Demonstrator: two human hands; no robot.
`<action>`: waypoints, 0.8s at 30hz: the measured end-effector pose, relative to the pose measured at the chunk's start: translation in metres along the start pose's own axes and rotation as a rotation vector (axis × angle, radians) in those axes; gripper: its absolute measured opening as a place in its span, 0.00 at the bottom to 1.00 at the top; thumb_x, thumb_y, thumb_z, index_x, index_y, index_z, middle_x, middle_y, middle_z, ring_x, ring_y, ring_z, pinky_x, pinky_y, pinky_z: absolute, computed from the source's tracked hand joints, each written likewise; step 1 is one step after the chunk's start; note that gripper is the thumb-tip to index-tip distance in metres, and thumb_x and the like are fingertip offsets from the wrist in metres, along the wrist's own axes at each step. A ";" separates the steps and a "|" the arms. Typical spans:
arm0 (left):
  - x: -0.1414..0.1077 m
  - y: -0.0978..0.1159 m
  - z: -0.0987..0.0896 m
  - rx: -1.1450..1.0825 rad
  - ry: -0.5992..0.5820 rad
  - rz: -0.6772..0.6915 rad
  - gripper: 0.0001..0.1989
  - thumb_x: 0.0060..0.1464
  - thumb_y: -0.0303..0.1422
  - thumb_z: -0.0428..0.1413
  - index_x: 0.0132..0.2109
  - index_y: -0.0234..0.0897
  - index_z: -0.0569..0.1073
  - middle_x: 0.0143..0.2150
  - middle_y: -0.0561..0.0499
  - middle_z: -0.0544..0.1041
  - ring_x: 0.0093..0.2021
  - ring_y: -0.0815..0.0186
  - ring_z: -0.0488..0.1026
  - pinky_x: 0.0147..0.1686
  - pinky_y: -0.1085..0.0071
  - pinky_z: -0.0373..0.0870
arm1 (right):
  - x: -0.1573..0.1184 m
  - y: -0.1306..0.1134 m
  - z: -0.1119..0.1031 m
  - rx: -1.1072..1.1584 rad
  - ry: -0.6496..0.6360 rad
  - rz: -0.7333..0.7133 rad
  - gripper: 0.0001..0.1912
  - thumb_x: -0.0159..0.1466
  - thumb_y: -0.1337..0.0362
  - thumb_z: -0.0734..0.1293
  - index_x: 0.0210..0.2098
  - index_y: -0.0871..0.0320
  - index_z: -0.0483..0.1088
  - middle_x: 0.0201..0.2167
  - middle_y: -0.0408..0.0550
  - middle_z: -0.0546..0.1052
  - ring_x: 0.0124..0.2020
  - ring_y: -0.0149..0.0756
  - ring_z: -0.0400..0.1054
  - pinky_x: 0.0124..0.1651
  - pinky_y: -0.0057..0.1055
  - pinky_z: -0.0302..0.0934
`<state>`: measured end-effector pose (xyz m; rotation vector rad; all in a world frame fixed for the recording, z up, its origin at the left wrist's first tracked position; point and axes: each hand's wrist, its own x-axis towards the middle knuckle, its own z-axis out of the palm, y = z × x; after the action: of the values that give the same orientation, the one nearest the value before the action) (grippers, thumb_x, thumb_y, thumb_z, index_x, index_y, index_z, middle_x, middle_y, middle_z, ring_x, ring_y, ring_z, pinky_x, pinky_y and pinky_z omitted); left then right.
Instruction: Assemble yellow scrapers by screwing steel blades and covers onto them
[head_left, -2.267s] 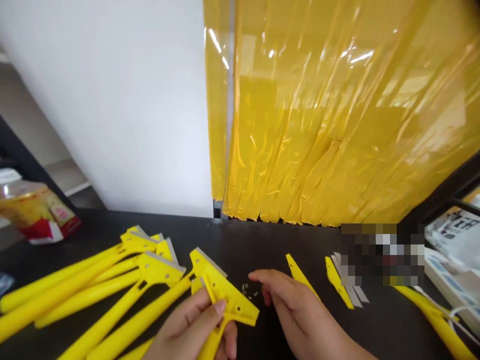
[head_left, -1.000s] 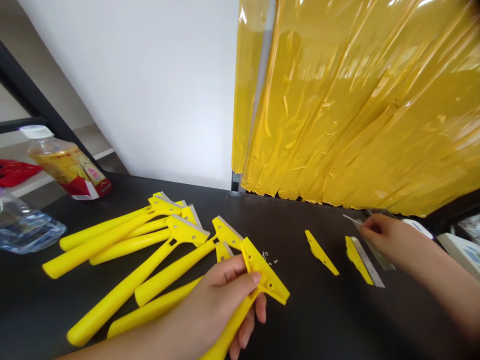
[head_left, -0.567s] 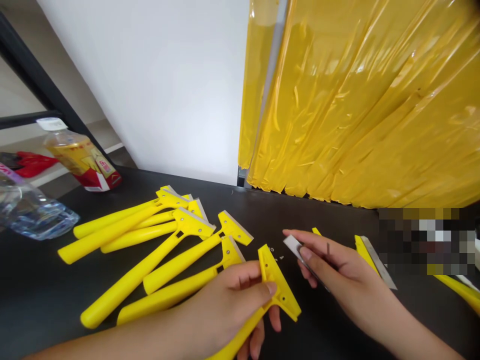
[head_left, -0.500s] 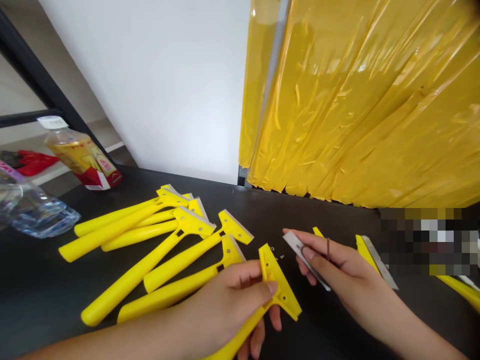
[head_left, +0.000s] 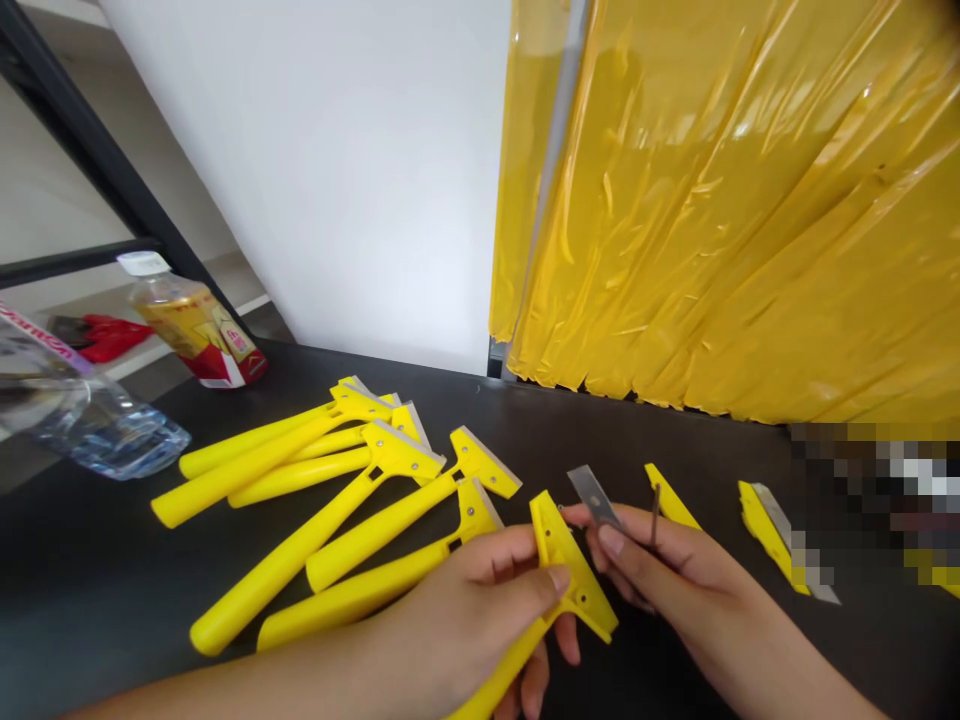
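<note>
Head view: left hand [head_left: 465, 620] curled shut around yellow scraper [head_left: 574, 575], head toward far side. Right hand [head_left: 675, 570] pinches steel blade [head_left: 592, 497] just beside the scraper, with thin dark rod [head_left: 655, 515] between fingers, its ends unclear. More scrapers [head_left: 300, 540] lie left on black table [head_left: 675, 670]. Blurred patch [head_left: 874, 500] hides far-right items. Yellow plastic curtain [head_left: 712, 220] hangs beyond.

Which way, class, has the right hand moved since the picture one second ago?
Yes: the right hand moved left, from past the yellow strip to in front of it.
</note>
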<state>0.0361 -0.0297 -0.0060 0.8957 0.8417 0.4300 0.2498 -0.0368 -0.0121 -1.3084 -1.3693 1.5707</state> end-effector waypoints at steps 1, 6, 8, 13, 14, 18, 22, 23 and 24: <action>0.000 0.000 0.000 0.000 0.001 0.001 0.14 0.66 0.44 0.55 0.46 0.38 0.70 0.35 0.51 0.76 0.19 0.76 0.67 0.15 0.83 0.63 | -0.001 0.001 -0.001 -0.022 0.043 -0.011 0.24 0.70 0.45 0.66 0.59 0.48 0.77 0.46 0.50 0.80 0.49 0.46 0.73 0.53 0.41 0.66; -0.002 0.003 0.001 -0.002 -0.005 0.006 0.14 0.65 0.45 0.56 0.45 0.38 0.69 0.35 0.52 0.75 0.20 0.75 0.68 0.15 0.82 0.65 | -0.008 -0.006 -0.002 -0.006 0.055 -0.068 0.21 0.71 0.47 0.67 0.58 0.47 0.77 0.53 0.50 0.78 0.53 0.46 0.70 0.57 0.40 0.64; -0.003 0.004 0.001 0.003 -0.006 0.002 0.14 0.65 0.45 0.56 0.45 0.38 0.69 0.34 0.52 0.75 0.20 0.75 0.68 0.15 0.82 0.65 | -0.009 -0.006 -0.002 0.010 0.006 -0.030 0.18 0.70 0.47 0.68 0.53 0.49 0.78 0.47 0.49 0.79 0.48 0.43 0.71 0.51 0.37 0.66; -0.005 0.005 0.003 0.023 -0.015 -0.002 0.14 0.66 0.45 0.56 0.44 0.38 0.68 0.35 0.52 0.76 0.20 0.76 0.68 0.15 0.82 0.64 | -0.007 -0.003 -0.003 -0.083 0.044 0.033 0.19 0.65 0.45 0.72 0.32 0.55 0.71 0.28 0.42 0.72 0.31 0.33 0.63 0.34 0.30 0.58; -0.005 0.005 0.003 0.031 -0.020 0.002 0.14 0.66 0.45 0.55 0.44 0.38 0.68 0.35 0.52 0.75 0.20 0.76 0.67 0.15 0.83 0.64 | -0.006 -0.002 -0.002 -0.077 0.027 0.038 0.20 0.65 0.46 0.72 0.31 0.55 0.69 0.28 0.41 0.72 0.31 0.33 0.63 0.35 0.30 0.58; -0.007 0.002 0.004 0.050 -0.036 0.028 0.17 0.66 0.48 0.55 0.46 0.37 0.69 0.35 0.52 0.74 0.20 0.77 0.66 0.14 0.84 0.62 | -0.005 -0.005 0.005 0.029 -0.019 0.115 0.21 0.64 0.46 0.72 0.29 0.55 0.66 0.25 0.40 0.73 0.31 0.33 0.63 0.37 0.30 0.57; -0.009 -0.001 0.006 0.064 -0.006 0.067 0.18 0.66 0.49 0.54 0.46 0.38 0.69 0.36 0.52 0.74 0.20 0.78 0.66 0.15 0.84 0.62 | -0.007 -0.004 0.009 0.058 -0.009 0.094 0.22 0.65 0.45 0.71 0.28 0.55 0.64 0.25 0.40 0.72 0.31 0.34 0.62 0.38 0.31 0.56; -0.009 -0.001 0.006 0.064 -0.004 0.066 0.18 0.66 0.49 0.54 0.47 0.38 0.69 0.36 0.52 0.74 0.20 0.78 0.66 0.15 0.84 0.62 | -0.007 -0.004 0.009 0.035 -0.004 0.082 0.22 0.65 0.45 0.71 0.28 0.55 0.64 0.25 0.40 0.71 0.31 0.34 0.62 0.38 0.31 0.55; -0.010 -0.002 0.006 0.065 -0.004 0.064 0.18 0.66 0.49 0.54 0.47 0.38 0.69 0.36 0.52 0.74 0.20 0.78 0.65 0.15 0.84 0.62 | -0.007 -0.004 0.009 0.008 0.003 0.077 0.22 0.65 0.45 0.71 0.29 0.55 0.64 0.25 0.40 0.70 0.31 0.34 0.61 0.37 0.31 0.55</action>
<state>0.0353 -0.0404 -0.0013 0.9851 0.8287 0.4581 0.2428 -0.0452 -0.0071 -1.3730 -1.3235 1.6235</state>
